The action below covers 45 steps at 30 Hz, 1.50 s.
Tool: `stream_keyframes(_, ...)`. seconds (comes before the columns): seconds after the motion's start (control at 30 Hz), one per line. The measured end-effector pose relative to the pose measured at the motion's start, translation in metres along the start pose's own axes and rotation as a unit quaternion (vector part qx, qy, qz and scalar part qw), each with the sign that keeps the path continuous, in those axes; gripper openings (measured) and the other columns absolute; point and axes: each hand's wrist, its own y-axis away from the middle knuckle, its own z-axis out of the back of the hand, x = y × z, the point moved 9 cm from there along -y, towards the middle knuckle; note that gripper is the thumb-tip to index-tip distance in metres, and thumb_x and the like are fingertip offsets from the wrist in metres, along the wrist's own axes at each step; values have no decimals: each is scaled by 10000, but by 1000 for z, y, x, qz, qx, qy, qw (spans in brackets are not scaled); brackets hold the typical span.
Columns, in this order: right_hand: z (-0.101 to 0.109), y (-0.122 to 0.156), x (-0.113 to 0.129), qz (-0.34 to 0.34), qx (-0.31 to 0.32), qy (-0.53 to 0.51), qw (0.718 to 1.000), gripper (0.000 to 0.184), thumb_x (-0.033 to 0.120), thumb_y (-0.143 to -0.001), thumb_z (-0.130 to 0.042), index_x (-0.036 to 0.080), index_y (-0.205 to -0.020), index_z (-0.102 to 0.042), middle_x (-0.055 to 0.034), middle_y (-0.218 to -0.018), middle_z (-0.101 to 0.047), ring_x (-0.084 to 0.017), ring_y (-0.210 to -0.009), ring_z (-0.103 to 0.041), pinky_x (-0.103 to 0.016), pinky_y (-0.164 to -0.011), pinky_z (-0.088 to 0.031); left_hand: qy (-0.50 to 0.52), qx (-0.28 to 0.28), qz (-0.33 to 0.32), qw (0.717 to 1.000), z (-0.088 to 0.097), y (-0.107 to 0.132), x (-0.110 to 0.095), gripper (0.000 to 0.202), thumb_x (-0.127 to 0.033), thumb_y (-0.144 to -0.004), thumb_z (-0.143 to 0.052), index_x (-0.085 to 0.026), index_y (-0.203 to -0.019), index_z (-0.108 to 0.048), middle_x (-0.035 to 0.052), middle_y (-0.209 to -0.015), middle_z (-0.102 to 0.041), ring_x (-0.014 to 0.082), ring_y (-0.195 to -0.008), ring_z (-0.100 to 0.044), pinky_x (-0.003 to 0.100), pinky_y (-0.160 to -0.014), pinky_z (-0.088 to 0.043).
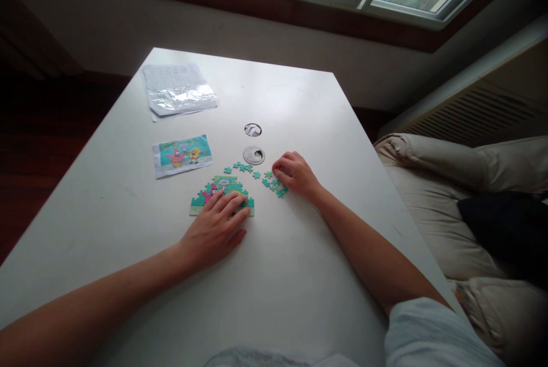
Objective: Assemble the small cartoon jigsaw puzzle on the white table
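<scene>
A partly joined jigsaw puzzle (199, 202) with cartoon figures on a teal ground lies flat on the white table. My left hand (216, 224) rests over its lower right part, fingers stretched out and palm down, hiding some of the picture. Several loose teal puzzle pieces (243, 167) form an arc above the puzzle's top right. Further right, beside another cluster of loose pieces (274, 185), my right hand (296, 174) has its fingers curled and thumb and index finger drawn together. Whatever is between those fingertips cannot be made out.
A printed picture card (183, 156) of the same cartoon lies left of the puzzle. Papers in a clear plastic sleeve (180, 90) are at the table's far left. Two round metal fittings (254, 154) sit in the table (295, 275). A beige sofa (428, 207) stands to the right.
</scene>
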Motion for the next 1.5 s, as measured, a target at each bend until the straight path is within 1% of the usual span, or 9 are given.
stream_keyframes(0.5,-1,1,-4,0,3,-3,1000,99,185,-889,-621,224,-895,-711,-47,-910,-666,-223,-919,-549,-375,-884,-412,0,-4,-5,1000,-1,1,-1,360,-262,-970,-546,-211,-1322,-601,122,-1434,-548,321,-1364,-454,545,-1182,-349)
stream_keyframes(0.63,-2,3,15,40,37,23,998,63,231,-911,-633,216,-885,-689,-46,-907,-674,-212,-904,-544,-367,-887,-378,8,-11,-7,1000,-1,1,0,373,-261,-963,-559,-217,-1331,-598,126,-1434,-546,320,-1367,-455,546,-1181,-351)
stream_keyframes(0.83,-11,11,41,80,84,128,985,172,383,-933,-668,211,-923,-670,-70,-961,-659,-237,-967,-518,-378,-899,-337,1,-12,-8,1000,1,0,-1,353,-277,-979,-537,-208,-1319,-600,122,-1441,-545,325,-1364,-454,544,-1177,-350)
stream_keyframes(0.97,-17,12,45,96,98,118,984,114,296,-976,-610,237,-1018,-699,-70,-1004,-644,-227,-978,-504,-362,-888,-336,-1,-13,-9,1000,1,0,-1,362,-275,-979,-536,-208,-1331,-592,122,-1443,-542,326,-1372,-445,544,-1183,-340)
stream_keyframes(1.07,-21,13,47,119,104,87,984,208,200,-992,-549,272,-1099,-711,-67,-1037,-638,-218,-988,-500,-355,-889,-339,-1,-10,-9,1000,0,0,-1,363,-276,-981,-535,-202,-1331,-594,123,-1446,-541,327,-1374,-443,545,-1182,-343)
stream_keyframes(1.13,-18,12,46,112,86,78,987,230,183,-990,-536,261,-1126,-704,-71,-1048,-639,-220,-996,-503,-358,-899,-345,2,-10,-8,1000,0,0,-1,365,-277,-979,-540,-204,-1332,-596,125,-1445,-542,327,-1373,-446,549,-1181,-346)
stream_keyframes(1.23,-14,12,42,81,66,90,990,166,259,-986,-573,233,-1094,-697,-74,-1046,-645,-227,-993,-508,-363,-903,-354,6,-15,-7,1000,1,0,0,373,-276,-971,-553,-209,-1335,-597,126,-1441,-546,326,-1374,-450,555,-1182,-346)
stream_keyframes(1.37,-14,14,48,46,83,148,984,205,400,-962,-633,223,-1043,-698,-80,-1036,-645,-248,-1008,-513,-372,-898,-348,4,-14,-6,1000,0,1,0,367,-276,-969,-554,-209,-1327,-602,121,-1450,-541,326,-1369,-455,556,-1182,-349)
stream_keyframes(1.5,-13,18,56,13,87,212,973,226,411,-958,-637,216,-1052,-700,-99,-1034,-645,-267,-1028,-512,-387,-887,-333,-2,-6,-1,1000,-2,1,1,365,-278,-976,-540,-198,-1327,-597,125,-1460,-532,335,-1379,-443,574,-1191,-333)
